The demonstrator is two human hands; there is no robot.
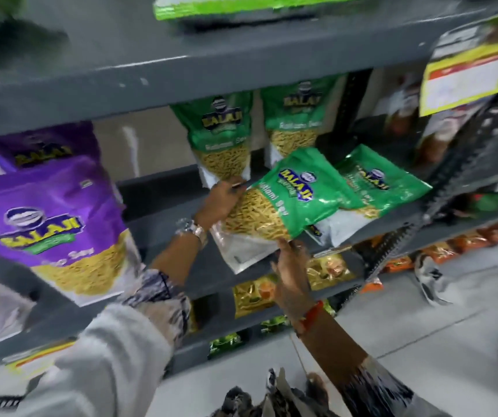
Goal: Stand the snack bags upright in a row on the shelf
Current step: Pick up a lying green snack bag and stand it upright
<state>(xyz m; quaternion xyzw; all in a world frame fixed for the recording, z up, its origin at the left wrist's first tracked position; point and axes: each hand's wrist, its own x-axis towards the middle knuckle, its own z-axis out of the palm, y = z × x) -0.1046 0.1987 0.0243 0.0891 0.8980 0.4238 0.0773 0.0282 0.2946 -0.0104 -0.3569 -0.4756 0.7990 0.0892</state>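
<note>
A person in pale, patterned sleeves reaches into a grey metal shelf (163,203) stocked with snack bags. Nearest the camera, the right hand (291,275), a red thread band (311,317) at its wrist, comes up from below, its fingertips pressing the lower edge of a tilted green bag (284,203). The left hand (220,200), wearing a metal watch (192,230), is closed around that same bag's left side, so the pack is gripped between both hands, leaning at a slant over the shelf's front edge rather than standing. Just to its right a second green bag (377,188) lies flat on the shelf, partly tucked under the held one. Behind them two more green bags (220,136) stand upright side by side against the back. To the left, purple bags (52,224) stand on the same level. Yellow and orange packs (329,270) fill the shelf below, and a yellow price label (464,79) hangs at the upper right.
</note>
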